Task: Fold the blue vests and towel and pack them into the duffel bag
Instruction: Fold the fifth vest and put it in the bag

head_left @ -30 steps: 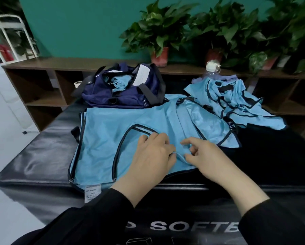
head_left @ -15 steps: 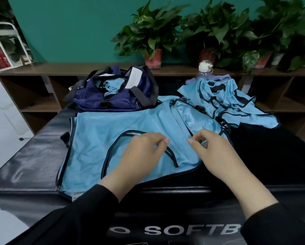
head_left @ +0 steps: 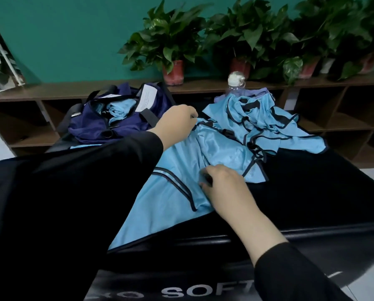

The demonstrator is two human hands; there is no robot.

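Under both hands, blue vest (head_left: 177, 192): left hand (head_left: 175, 124) far edge, right hand (head_left: 223, 183) middle.

The light blue mesh vest (head_left: 181, 170) has black trim; the fabric duffel bag (head_left: 95, 127) is navy, the padded mat (head_left: 311, 203) black.

- Beyond our left hand (head_left: 174, 122) the open duffel bag (head_left: 99, 127) sat close, a rolled blue piece already in its mouth and its black strap (head_left: 148, 118) lying across the opening.
- To the right of that hand, the heap of vests (head_left: 266, 127) and a bottle (head_left: 236, 83) blocked the far side.
- Our left sleeve (head_left: 73, 192) crossed the spread vest (head_left: 177, 192).
- Right of our right hand (head_left: 223, 183) we had bare black mat (head_left: 322, 203).
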